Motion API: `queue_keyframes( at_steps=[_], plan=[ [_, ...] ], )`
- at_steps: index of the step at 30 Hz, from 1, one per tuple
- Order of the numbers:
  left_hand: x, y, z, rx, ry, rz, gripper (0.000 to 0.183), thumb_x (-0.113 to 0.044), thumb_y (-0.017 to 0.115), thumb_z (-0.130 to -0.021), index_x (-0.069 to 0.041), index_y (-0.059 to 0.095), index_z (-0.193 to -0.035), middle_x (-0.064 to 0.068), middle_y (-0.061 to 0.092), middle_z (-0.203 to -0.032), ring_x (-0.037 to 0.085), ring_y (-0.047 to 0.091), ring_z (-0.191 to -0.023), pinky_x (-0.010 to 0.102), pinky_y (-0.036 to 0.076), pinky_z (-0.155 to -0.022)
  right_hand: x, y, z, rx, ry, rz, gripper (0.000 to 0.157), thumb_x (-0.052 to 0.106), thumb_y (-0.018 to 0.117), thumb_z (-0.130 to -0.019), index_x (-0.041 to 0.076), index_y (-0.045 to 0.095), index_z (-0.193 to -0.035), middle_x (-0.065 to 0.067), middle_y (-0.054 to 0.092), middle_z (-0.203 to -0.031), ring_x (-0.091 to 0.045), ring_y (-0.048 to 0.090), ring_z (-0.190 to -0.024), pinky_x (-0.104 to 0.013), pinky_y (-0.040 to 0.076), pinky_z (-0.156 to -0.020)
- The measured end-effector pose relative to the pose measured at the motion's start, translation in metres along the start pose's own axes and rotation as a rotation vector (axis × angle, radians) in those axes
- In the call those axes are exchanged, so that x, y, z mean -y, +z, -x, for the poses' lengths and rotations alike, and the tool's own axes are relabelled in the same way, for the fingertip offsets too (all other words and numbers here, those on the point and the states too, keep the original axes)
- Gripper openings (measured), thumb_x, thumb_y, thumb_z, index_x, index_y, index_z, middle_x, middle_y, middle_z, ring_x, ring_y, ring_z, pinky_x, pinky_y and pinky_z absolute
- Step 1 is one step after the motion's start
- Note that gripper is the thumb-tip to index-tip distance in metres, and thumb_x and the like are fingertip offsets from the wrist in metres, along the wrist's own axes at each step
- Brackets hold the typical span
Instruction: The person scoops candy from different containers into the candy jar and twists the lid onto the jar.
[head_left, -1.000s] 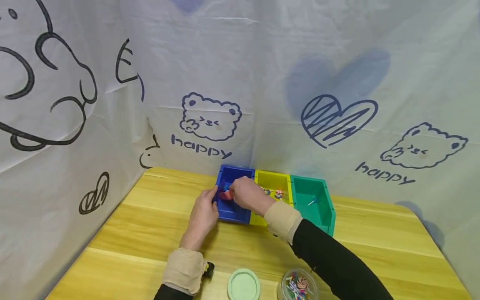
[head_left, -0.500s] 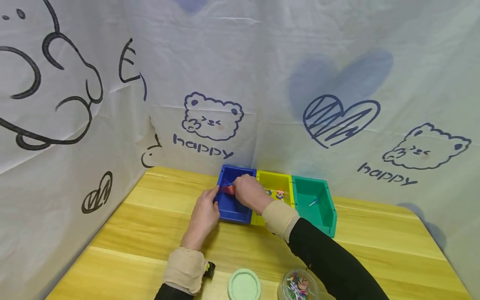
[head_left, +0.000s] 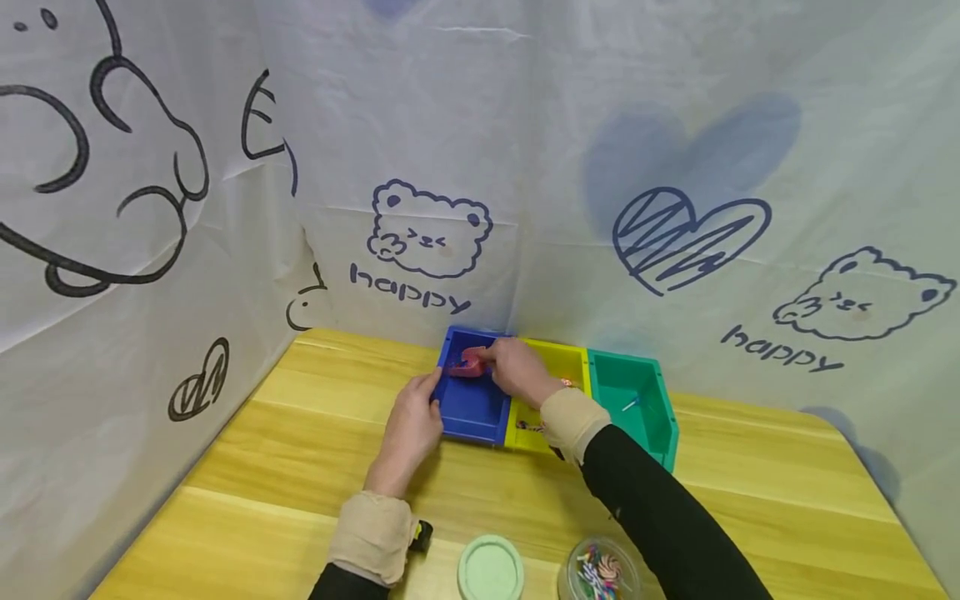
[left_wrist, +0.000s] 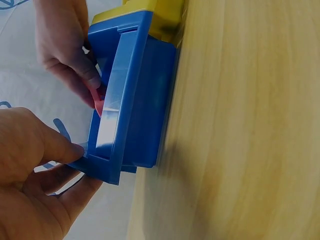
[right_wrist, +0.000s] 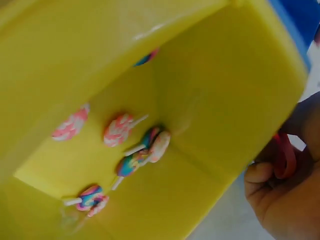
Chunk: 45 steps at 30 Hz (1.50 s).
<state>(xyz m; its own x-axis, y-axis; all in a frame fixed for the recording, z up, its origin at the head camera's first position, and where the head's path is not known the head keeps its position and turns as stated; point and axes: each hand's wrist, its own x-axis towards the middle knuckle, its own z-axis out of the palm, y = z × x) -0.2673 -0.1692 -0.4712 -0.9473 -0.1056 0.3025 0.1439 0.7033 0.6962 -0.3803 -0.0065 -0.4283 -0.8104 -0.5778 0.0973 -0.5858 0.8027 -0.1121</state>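
My left hand [head_left: 414, 417] pinches the left rim of the blue bin [head_left: 472, 421], thumb on top and fingers below, as the left wrist view shows [left_wrist: 45, 170]. Reaching into that bin, my right hand [head_left: 521, 369] holds a small red scoop [head_left: 470, 364] by its near end. Something dark blue shows at the scoop, too small to make out. In the left wrist view the scoop's red part [left_wrist: 99, 104] sticks out below the right hand's fingers. The right wrist view shows the yellow bin [right_wrist: 235, 95] with several tiny lollipops [right_wrist: 118, 131] in it.
Joined to the yellow bin is a green bin [head_left: 656, 417] holding a small blue-and-white stick [head_left: 631, 403]. Nearer me on the wooden table [head_left: 300, 467] stand a pale green lid [head_left: 491, 568] and a clear jar [head_left: 600, 571] of tiny lollipops. White cloth [head_left: 555, 125] hangs behind.
My right hand has moved toward the back of the blue bin, and the red scoop has lifted and turned with it. The left hand keeps its hold on the rim.
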Motion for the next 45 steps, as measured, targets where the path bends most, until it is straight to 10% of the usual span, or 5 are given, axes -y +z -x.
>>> queue_keyframes(
  at_steps=[19,37,45],
  plan=[
    [-0.001,-0.002,0.001,0.013,-0.021,-0.001,0.051,0.010,0.060,-0.096,0.006,0.054,-0.146,0.028,0.060,-0.136,0.045,0.059,-0.126,0.054,0.048,-0.108,-0.028,0.000,-0.015,-0.049,-0.099,-0.255,0.028,0.004,0.062,-0.102,0.009,0.077,-0.124,-0.011,0.077,-0.111,-0.029,0.067,-0.101,-0.041,0.050,-0.096],
    [-0.001,0.001,0.000,0.003,-0.018,0.004,0.051,0.011,0.060,-0.095,0.007,0.055,-0.146,0.028,0.061,-0.135,0.045,0.059,-0.125,0.054,0.049,-0.107,-0.045,0.000,0.003,0.045,0.229,-0.594,0.033,0.017,0.061,-0.106,0.022,0.070,-0.138,-0.011,0.067,-0.134,-0.027,0.059,-0.106,-0.038,0.052,-0.091],
    [-0.001,0.000,0.001,-0.010,-0.007,-0.010,0.051,0.011,0.061,-0.095,0.007,0.055,-0.145,0.027,0.062,-0.133,0.045,0.060,-0.123,0.054,0.050,-0.106,-0.040,0.004,0.004,-0.003,0.173,-0.499,0.035,0.014,0.058,-0.105,0.017,0.069,-0.139,-0.013,0.069,-0.132,-0.029,0.059,-0.102,-0.040,0.051,-0.091]
  ],
)
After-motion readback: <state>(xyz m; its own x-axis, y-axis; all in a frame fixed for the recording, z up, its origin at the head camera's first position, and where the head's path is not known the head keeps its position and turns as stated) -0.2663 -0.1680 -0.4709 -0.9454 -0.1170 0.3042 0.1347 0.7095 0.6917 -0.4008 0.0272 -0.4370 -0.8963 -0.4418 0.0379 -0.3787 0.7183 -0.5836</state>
